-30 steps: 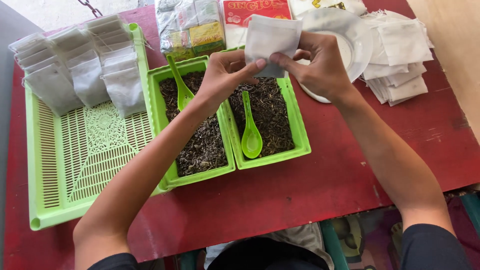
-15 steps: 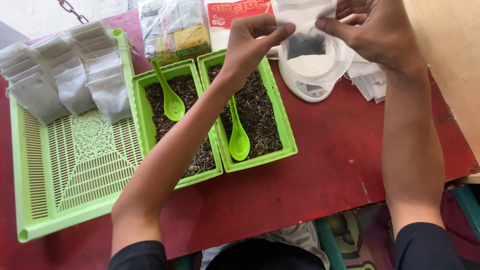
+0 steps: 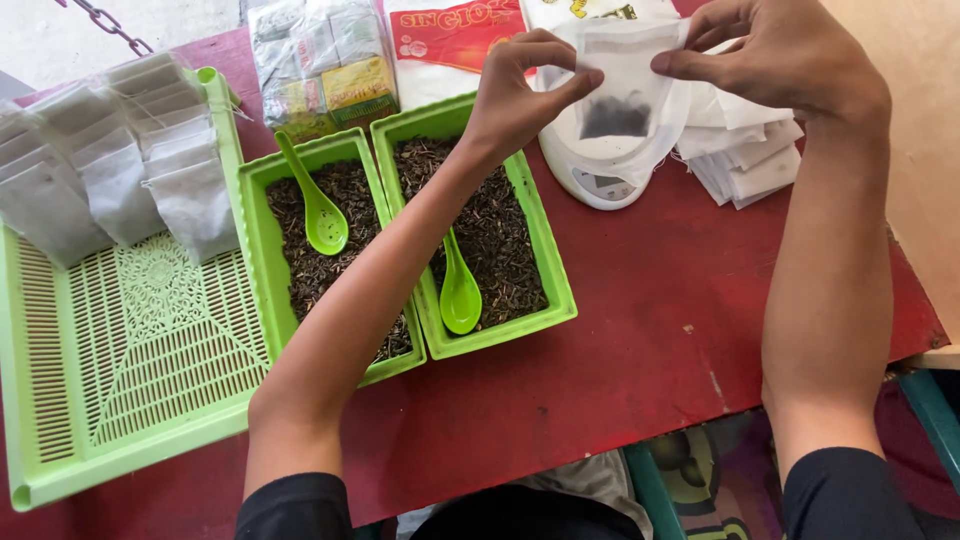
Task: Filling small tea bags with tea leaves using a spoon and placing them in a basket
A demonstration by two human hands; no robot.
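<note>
Hands first: both are pinching the top edge of one small white filter pouch point(image 3: 622, 85), left hand point(image 3: 520, 95) on its left corner with thumb and forefinger closed on it, right hand point(image 3: 785, 55) clamped on the right corner the same way. The pouch hangs between them, held up over a white scale point(image 3: 600, 175) at the back of the red desk point(image 3: 640, 350). You can see a dark clump of loose tea sitting at the bottom of the pouch through the thin material.

Just right of the scale there's a messy stack of empty pouches point(image 3: 745, 150), partly under the right wrist. Under the left forearm sit two green trays side by side, both full of dark loose tea: the left tea tray point(image 3: 262, 290) has a green spoon point(image 3: 318, 210) lying in it, and the right tea tray point(image 3: 545, 260) has its own second green spoon point(image 3: 458, 290) resting near the front end. Further left is a big slotted green basket point(image 3: 130, 350) with a row of filled pouches point(image 3: 115, 165) leaning along its far end. Behind the trays, packaged goods in clear wrap point(image 3: 315, 65) and a red and white packet point(image 3: 450, 40) lie at the desk's back edge.
</note>
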